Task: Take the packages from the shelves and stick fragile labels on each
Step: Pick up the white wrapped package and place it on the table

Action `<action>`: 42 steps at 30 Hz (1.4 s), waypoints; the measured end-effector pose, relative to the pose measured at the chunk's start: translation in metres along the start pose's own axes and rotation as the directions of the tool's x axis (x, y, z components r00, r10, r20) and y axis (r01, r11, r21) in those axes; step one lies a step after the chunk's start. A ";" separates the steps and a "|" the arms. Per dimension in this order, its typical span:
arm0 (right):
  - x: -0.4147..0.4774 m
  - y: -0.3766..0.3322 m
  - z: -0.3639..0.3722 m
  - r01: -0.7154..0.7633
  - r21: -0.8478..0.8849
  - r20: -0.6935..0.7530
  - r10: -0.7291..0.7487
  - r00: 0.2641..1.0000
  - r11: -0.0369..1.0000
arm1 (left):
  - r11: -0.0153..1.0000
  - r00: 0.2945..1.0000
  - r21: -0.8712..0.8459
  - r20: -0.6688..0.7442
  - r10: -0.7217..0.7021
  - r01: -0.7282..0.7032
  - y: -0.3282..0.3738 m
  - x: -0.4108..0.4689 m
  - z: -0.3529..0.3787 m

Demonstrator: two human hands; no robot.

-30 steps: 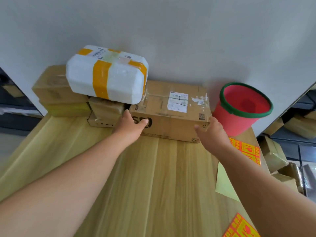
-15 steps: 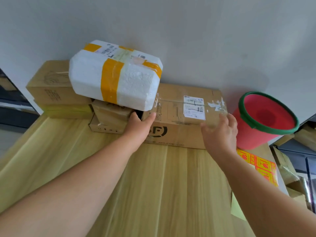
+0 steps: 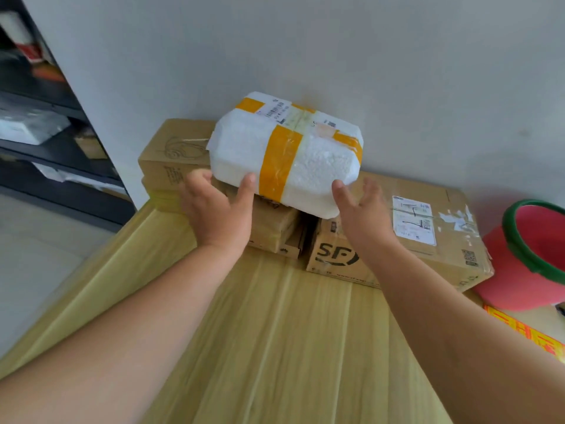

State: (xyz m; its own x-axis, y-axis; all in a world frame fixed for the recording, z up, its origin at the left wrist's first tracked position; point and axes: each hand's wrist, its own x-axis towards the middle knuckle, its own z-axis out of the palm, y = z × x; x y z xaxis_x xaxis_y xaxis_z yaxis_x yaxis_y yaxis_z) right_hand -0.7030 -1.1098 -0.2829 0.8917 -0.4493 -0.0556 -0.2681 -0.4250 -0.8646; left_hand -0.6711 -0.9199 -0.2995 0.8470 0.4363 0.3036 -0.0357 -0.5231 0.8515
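A white foam package (image 3: 244, 154) bound with orange tape lies tilted on top of small cardboard boxes (image 3: 275, 224) and the big brown SF box (image 3: 428, 240), against the wall. My left hand (image 3: 217, 209) is at its lower left edge, fingers spread, thumb touching the front face. My right hand (image 3: 363, 209) is at its lower right corner, where the thumb touches the foam and the fingers are spread over the SF box. Neither hand has closed around it. Orange fragile labels (image 3: 532, 338) lie at the table's right edge.
Two more cardboard boxes (image 3: 174, 160) are stacked behind the foam package on the left. A red bucket with a green rim (image 3: 519, 270) stands right of the SF box. Dark shelves (image 3: 46, 123) with parcels are at far left. The wooden table (image 3: 275, 347) stretches toward me.
Both hands have left the SF box and moved up and left to the white foam package. The view has swung left, bringing the shelves into sight.
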 end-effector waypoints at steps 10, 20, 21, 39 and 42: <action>-0.011 -0.023 0.018 0.054 0.206 0.007 -0.056 0.998 0.977 | 0.963 0.866 -0.166 0.487 -0.108 0.213 0.019 0.074 -0.014; -0.075 -0.057 0.064 0.219 0.328 0.173 -0.286 0.942 0.919 | 0.848 0.916 -0.379 -0.002 -0.402 0.371 -0.050 -0.007 -0.128; -0.086 -0.054 0.071 0.195 0.340 0.196 -0.272 0.942 0.920 | 0.835 0.909 -0.402 -0.016 -0.416 0.375 -0.056 -0.015 -0.140; -0.187 0.079 0.081 -0.212 -0.024 0.317 0.209 0.925 0.977 | 0.715 0.677 0.219 0.229 -0.699 0.664 -0.137 -0.168 -0.184; -0.181 0.085 0.065 -0.251 -0.083 0.252 0.264 0.931 0.964 | 0.658 0.628 0.354 0.212 -0.748 0.664 -0.128 -0.168 -0.180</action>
State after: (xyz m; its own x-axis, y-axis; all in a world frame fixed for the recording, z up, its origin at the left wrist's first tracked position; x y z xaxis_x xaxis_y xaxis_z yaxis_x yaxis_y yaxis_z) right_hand -0.8635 -1.0133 -0.3788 0.8512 -0.3322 -0.4063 -0.5129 -0.3624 -0.7782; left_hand -0.9046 -0.7942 -0.3828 0.6717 0.5101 -0.5372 0.7269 -0.3139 0.6108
